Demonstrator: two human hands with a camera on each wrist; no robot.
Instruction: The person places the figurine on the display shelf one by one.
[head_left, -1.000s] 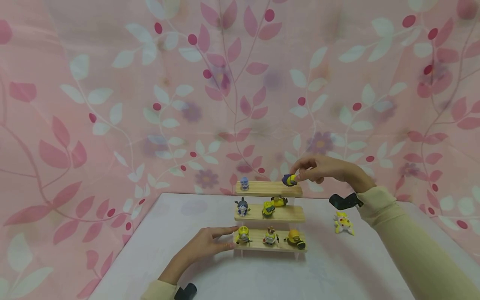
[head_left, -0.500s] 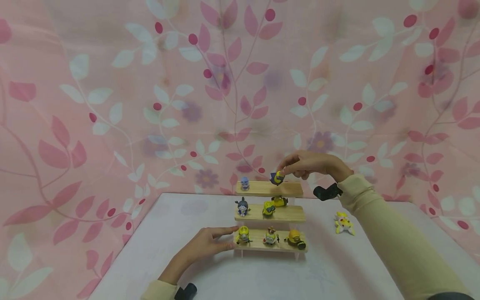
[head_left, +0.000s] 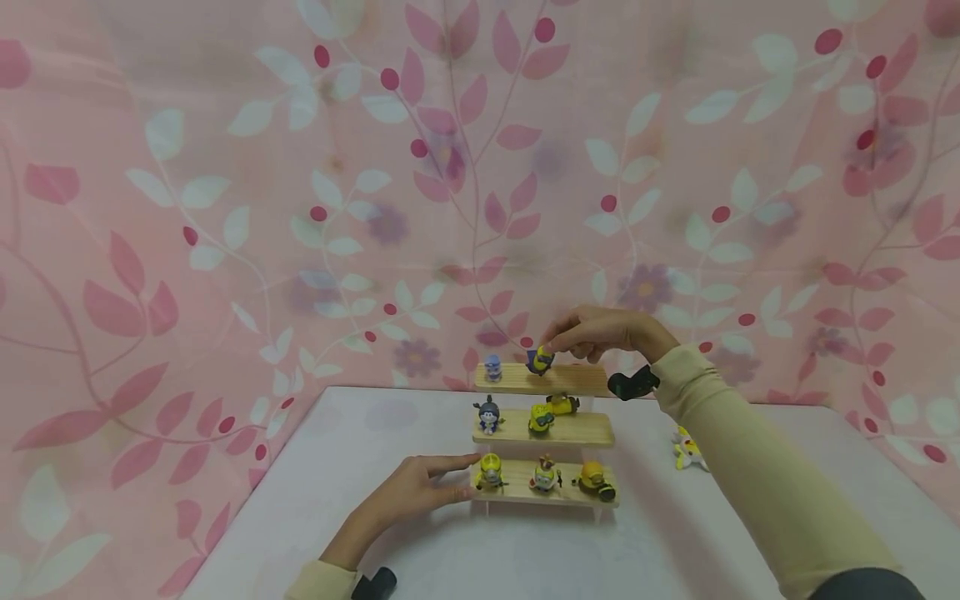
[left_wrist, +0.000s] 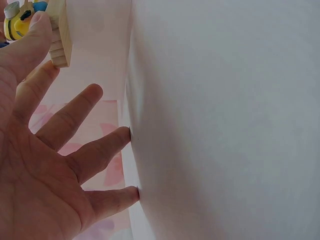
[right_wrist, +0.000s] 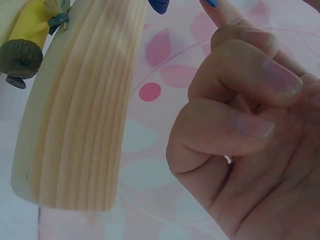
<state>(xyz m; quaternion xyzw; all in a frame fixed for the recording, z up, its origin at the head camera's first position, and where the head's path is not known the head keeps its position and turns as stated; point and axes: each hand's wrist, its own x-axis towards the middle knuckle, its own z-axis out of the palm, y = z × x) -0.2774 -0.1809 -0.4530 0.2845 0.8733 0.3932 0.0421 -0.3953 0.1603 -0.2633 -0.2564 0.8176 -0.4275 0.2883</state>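
My right hand (head_left: 603, 331) pinches a small yellow toy figurine (head_left: 541, 360) with a dark blue cape, right over the top tier of a three-tier wooden display stand (head_left: 581, 380). In the right wrist view only a blue bit of the figurine (right_wrist: 159, 4) shows at the upper edge. My left hand (head_left: 422, 485) touches the left end of the bottom tier with thumb and index finger. Its fingers are spread in the left wrist view, beside the wooden board (left_wrist: 60, 47). A small blue figurine (head_left: 492, 368) stands at the top tier's left end.
The middle tier bears a dark-capped figurine (head_left: 489, 417), a yellow one (head_left: 540, 420) and another lying down (head_left: 563, 404). Three yellow figurines, one with a crown (head_left: 545, 475), occupy the bottom tier. A white-and-yellow toy (head_left: 688, 454) lies on the white table (head_left: 300, 467), partly behind my right sleeve.
My right hand has carried the caped figurine leftward along the top tier and lowered it there. My left hand stays at the bottom tier. My right sleeve now partly covers the toy on the table.
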